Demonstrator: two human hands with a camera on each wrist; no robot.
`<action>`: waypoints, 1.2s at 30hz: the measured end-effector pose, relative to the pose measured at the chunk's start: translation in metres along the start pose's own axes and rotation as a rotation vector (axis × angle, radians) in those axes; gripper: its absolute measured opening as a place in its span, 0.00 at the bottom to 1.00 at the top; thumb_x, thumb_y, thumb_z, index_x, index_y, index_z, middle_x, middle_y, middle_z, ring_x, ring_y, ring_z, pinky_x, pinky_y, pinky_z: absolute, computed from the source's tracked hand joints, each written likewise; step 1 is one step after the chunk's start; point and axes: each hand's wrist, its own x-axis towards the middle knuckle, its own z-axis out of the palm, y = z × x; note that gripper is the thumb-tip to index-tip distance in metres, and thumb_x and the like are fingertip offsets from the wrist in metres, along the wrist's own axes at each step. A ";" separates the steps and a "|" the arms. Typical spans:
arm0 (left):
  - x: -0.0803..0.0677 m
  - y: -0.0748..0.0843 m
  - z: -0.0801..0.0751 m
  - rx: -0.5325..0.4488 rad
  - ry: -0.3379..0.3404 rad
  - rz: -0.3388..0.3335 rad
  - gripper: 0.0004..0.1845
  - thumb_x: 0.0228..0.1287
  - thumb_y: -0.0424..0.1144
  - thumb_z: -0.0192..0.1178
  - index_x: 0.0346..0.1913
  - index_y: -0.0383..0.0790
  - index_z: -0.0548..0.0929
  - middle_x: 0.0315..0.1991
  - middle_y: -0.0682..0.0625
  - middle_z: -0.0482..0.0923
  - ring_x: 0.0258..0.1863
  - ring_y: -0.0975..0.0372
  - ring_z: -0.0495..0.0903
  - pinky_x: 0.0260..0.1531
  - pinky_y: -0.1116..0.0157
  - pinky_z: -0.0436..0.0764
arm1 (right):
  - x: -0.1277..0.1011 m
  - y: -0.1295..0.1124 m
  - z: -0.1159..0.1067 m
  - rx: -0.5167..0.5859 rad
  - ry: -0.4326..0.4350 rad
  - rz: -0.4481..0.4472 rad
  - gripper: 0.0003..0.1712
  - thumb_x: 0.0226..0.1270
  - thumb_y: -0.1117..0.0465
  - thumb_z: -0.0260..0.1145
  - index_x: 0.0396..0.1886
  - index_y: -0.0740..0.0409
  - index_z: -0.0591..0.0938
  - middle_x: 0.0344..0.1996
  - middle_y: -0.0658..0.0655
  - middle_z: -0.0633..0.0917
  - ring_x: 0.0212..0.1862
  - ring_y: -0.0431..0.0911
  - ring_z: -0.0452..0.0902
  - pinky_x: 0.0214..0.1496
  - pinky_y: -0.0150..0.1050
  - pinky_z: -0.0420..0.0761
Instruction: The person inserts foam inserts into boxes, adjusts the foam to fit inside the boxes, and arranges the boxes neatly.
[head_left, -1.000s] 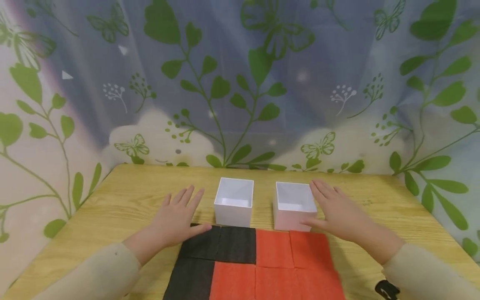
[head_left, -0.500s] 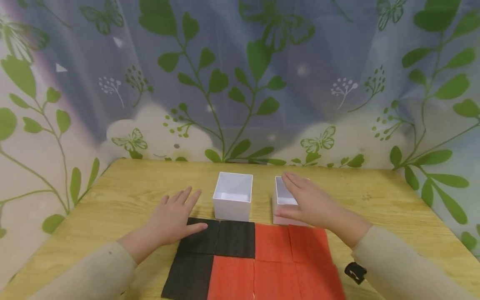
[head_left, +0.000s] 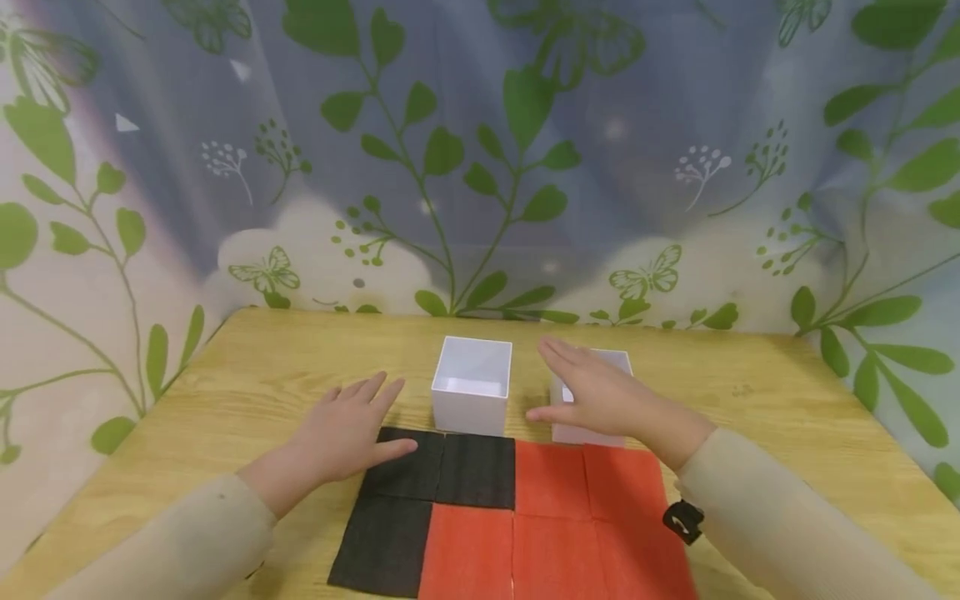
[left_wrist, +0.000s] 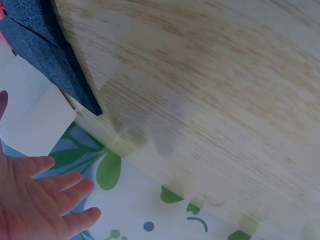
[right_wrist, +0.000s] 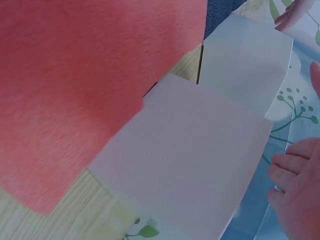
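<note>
Two white, open-topped square boxes stand side by side behind a sheet of black and red squares. My right hand (head_left: 600, 396), fingers extended, is over the right box (head_left: 588, 435) and hides part of it; whether it touches is unclear. Its fingertips point toward the left box (head_left: 470, 412), whose visible inside holds nothing. Above the back left corner of the black squares (head_left: 477, 475) hovers my left hand (head_left: 341, 437), fingers spread and holding nothing. The red squares (head_left: 551, 550) fill the right side and front. In the left wrist view the left palm (left_wrist: 37, 205) shows bare.
A wooden table (head_left: 277, 358) carries everything. Behind it hangs a curtain (head_left: 480, 167) printed with green leaves and butterflies. Beside the right sleeve a small black object (head_left: 683, 522) shows, perhaps part of a strap.
My right hand has moved left, from the right side of the right box to across it. The left hand has barely moved. The head view has tilted slightly up and down with the scene shifting upward.
</note>
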 end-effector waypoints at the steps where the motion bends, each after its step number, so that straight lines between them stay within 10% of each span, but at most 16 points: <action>1: 0.001 0.000 0.000 -0.003 -0.001 0.000 0.45 0.58 0.66 0.54 0.70 0.38 0.61 0.67 0.35 0.59 0.62 0.41 0.64 0.57 0.39 0.60 | 0.003 -0.001 -0.001 0.003 -0.011 0.004 0.54 0.59 0.36 0.60 0.71 0.69 0.52 0.69 0.66 0.55 0.70 0.58 0.50 0.68 0.54 0.52; 36: -0.006 0.002 -0.001 -0.025 -0.138 0.018 0.40 0.60 0.64 0.54 0.65 0.36 0.69 0.63 0.37 0.66 0.59 0.42 0.68 0.55 0.40 0.64 | 0.051 -0.003 0.019 0.050 -0.151 0.131 0.65 0.51 0.27 0.60 0.73 0.65 0.44 0.71 0.63 0.50 0.72 0.52 0.44 0.70 0.55 0.40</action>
